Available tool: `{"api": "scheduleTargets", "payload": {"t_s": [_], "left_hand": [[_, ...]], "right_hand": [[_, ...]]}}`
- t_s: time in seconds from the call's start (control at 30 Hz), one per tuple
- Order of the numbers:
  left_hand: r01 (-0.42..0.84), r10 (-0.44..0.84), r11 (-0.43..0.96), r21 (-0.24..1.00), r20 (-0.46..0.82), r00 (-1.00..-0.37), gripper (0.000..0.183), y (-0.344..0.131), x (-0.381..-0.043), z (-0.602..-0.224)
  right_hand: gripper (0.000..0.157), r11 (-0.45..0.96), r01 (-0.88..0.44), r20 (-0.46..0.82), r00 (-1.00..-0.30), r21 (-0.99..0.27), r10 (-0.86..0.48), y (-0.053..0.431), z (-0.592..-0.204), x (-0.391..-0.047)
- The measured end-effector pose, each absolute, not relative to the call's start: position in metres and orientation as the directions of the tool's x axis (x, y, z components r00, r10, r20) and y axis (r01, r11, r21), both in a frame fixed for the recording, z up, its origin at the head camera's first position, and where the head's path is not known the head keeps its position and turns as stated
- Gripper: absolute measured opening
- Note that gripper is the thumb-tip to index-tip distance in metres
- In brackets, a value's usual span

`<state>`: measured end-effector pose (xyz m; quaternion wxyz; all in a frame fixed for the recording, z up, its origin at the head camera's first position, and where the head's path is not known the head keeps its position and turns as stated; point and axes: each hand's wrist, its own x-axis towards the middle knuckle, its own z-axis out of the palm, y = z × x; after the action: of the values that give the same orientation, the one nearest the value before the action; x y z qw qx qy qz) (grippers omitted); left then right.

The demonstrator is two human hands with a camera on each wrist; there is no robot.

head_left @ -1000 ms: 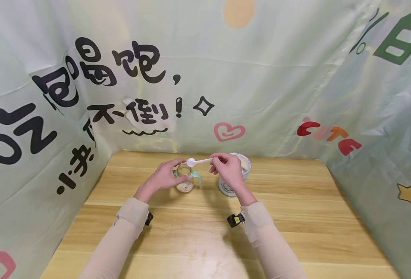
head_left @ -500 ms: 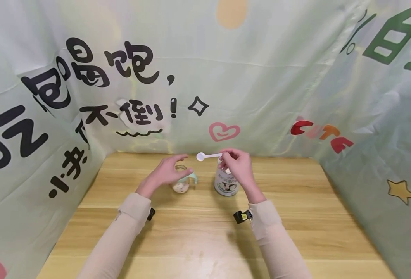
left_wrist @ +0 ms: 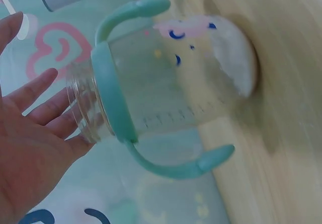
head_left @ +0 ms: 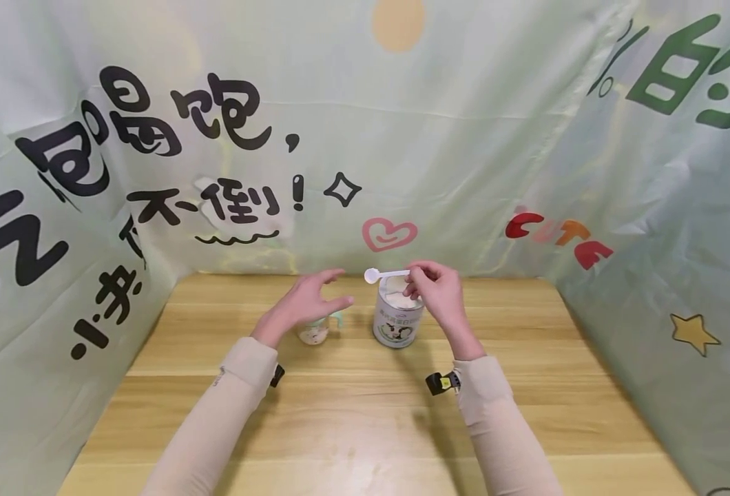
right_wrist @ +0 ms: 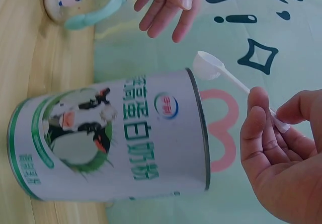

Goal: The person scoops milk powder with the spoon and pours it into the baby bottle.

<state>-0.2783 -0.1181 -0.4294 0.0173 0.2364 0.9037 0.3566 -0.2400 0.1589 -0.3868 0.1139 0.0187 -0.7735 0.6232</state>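
Note:
In the head view my left hand (head_left: 306,303) hovers over a baby bottle (head_left: 313,335), fingers spread and thumb apart. The left wrist view shows the clear bottle's uncapped neck (left_wrist: 83,103) in front of the fingers, with mint handles (left_wrist: 201,163) and white powder (left_wrist: 234,58) at the bottom. My right hand (head_left: 441,289) pinches the handle end of a white measuring scoop (head_left: 372,275) between thumb and fingers. The scoop's bowl hangs over the near-left rim of an open milk powder can (head_left: 396,325), which stands upright with pale powder inside.
Both things stand on a wooden table (head_left: 352,413), bottle left of the can. A printed cloth (head_left: 464,172) hangs close behind the table and along both sides. A dark camera mount (head_left: 442,383) sits at the right wrist.
My left hand has let go of the bottle's neck and lifted slightly, fingers spreading. The right hand has carried the scoop rightward from the bottle's mouth to the can. The head view has turned right.

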Motion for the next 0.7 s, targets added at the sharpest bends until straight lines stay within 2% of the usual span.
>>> {"api": "scheduleTargets", "payload": {"t_s": [0.3, 0.7], "left_hand": [[0.461, 0.483, 0.615, 0.64, 0.157, -0.862, 0.084, -0.094, -0.279, -0.425], [0.47, 0.51, 0.592, 0.655, 0.147, -0.847, 0.086, -0.062, -0.277, -0.421]], "right_hand": [[0.025, 0.214, -0.175, 0.21, -0.966, -0.961, 0.148, 0.174, -0.385, -0.236], [0.024, 0.258, -0.178, 0.231, -0.954, -0.95, 0.19, 0.189, -0.387, -0.233]]}}
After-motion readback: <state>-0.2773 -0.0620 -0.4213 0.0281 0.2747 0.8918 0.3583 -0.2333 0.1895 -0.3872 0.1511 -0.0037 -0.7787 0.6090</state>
